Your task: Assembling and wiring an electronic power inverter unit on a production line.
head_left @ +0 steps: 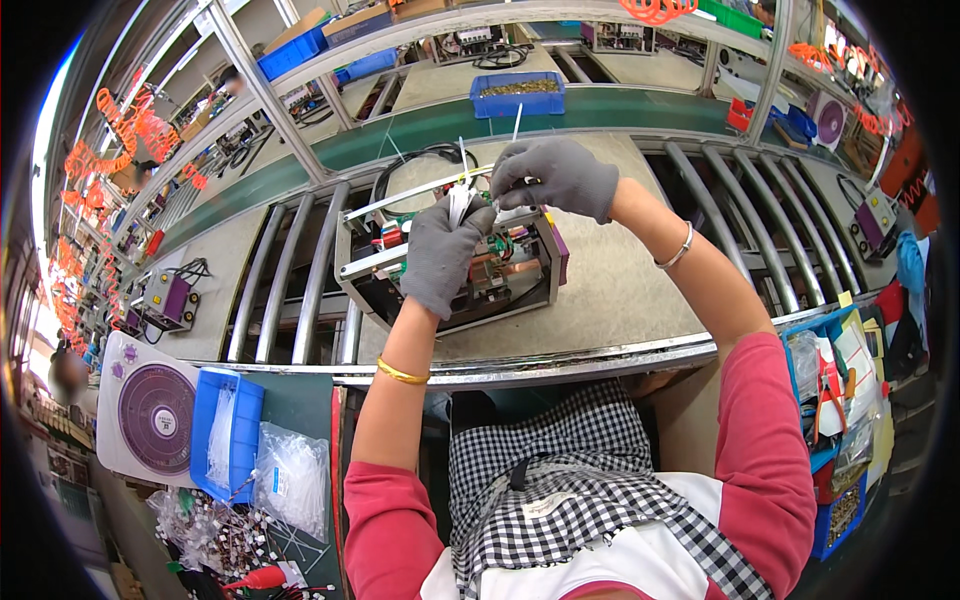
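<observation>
An open metal-framed electrical machine sits in front of me, its wires and circuit boards exposed and a purple panel on its right side. My left hand, in a grey glove, is closed over the machine's frame around a bunch of white cable ties. Just right of it, my gloved right hand pinches its fingers together above the machine's far edge. From behind those fingers a thin white cable tie sticks up. The gloves hide where its lower end runs.
The machine rests on a board between metal rollers. Beyond lies a green belt with a blue bin of small brass-coloured parts. A fan, blue tray and loose connectors are at left; a tool bin is at right.
</observation>
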The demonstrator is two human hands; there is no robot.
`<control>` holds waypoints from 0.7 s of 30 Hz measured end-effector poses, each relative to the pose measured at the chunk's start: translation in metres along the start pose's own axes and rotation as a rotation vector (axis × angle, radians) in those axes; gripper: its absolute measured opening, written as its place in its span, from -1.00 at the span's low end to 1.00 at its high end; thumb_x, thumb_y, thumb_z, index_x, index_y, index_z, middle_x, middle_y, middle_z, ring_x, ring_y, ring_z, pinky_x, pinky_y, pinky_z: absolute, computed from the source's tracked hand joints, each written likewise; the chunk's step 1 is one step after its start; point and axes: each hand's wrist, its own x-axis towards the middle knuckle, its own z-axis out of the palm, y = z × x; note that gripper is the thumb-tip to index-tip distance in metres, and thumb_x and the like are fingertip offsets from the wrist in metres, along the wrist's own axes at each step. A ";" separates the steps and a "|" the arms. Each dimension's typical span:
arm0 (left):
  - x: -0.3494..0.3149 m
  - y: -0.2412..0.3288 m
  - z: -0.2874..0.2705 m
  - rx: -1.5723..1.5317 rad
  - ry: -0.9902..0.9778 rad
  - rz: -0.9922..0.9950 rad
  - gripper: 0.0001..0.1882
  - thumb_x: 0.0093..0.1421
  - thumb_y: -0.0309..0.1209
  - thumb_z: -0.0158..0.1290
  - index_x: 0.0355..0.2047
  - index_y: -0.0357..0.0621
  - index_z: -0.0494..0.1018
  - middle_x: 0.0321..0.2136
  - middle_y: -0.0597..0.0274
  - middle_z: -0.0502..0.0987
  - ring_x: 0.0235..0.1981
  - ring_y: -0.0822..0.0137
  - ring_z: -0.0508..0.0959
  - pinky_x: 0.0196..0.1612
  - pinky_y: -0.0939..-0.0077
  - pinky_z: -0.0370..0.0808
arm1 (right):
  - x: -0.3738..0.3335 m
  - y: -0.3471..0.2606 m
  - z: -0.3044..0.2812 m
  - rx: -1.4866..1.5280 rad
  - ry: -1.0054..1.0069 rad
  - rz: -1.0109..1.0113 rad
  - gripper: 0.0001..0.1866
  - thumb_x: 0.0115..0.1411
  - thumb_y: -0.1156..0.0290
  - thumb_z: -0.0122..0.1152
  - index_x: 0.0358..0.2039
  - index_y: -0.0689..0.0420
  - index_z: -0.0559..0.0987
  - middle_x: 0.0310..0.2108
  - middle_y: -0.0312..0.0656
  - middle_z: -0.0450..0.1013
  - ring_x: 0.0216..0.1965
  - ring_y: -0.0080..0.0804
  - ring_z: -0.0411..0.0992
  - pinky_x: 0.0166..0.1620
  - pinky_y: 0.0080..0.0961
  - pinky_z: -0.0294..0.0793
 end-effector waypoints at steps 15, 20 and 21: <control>0.003 0.003 -0.005 0.026 -0.060 -0.058 -0.81 0.29 -0.39 0.28 -0.25 -0.31 0.62 -0.40 0.29 0.65 -0.39 0.51 0.55 -0.27 0.56 0.49 | 0.008 -0.006 -0.005 -0.006 -0.077 -0.007 -0.81 0.14 0.28 0.46 -0.24 0.01 0.70 -0.27 -0.23 0.60 -0.25 -0.22 0.59 -0.19 -0.33 0.55; 0.003 0.001 -0.004 -0.133 -0.069 -0.036 -0.77 0.28 -0.43 0.29 -0.14 -0.33 0.60 -0.33 0.21 0.68 -0.32 0.45 0.63 -0.21 0.53 0.56 | 0.008 -0.009 -0.004 -0.088 -0.101 0.008 -0.78 0.12 0.23 0.48 -0.23 -0.03 0.71 -0.29 -0.23 0.59 -0.25 -0.19 0.59 -0.18 -0.30 0.54; 0.002 0.001 -0.003 -0.198 -0.063 -0.024 -0.75 0.27 -0.44 0.29 -0.11 -0.34 0.60 -0.31 0.19 0.69 -0.31 0.44 0.64 -0.20 0.53 0.58 | 0.007 -0.009 -0.003 -0.096 -0.121 0.038 -0.78 0.12 0.23 0.48 -0.23 -0.03 0.71 -0.29 -0.22 0.59 -0.25 -0.18 0.58 -0.18 -0.30 0.54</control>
